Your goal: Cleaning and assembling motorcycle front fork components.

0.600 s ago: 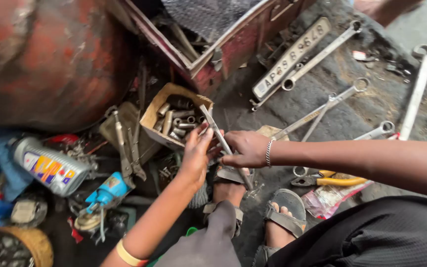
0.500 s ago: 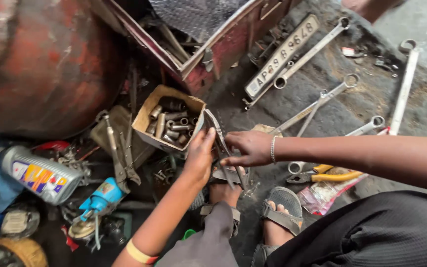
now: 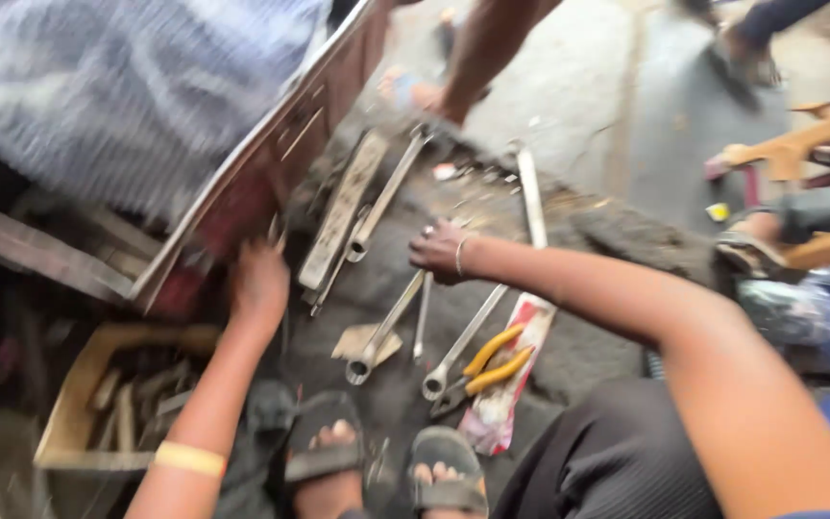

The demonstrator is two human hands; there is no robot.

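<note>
Grimy dark ground point(image 3: 588, 231) fills the middle of the frame, strewn with tools, while a dented red metal box point(image 3: 242, 192) slants across the upper left under a blurred pale cloth. At lower left sits a cardboard box point(image 3: 79, 384) of bolts. Long spanners point(image 3: 386, 197) lie in a loose fan at centre, with yellow-handled pliers point(image 3: 497, 360) on a red-and-white packet just right of them. The left hand point(image 3: 259, 284) reaches up to the red box's edge; blur hides whether it grips anything. The right hand point(image 3: 439, 250), bangle at the wrist, rests fingers-down on the top of a spanner, loosely curled rather than clenched. Sorting looks barely begun: most tools lie scattered.
</note>
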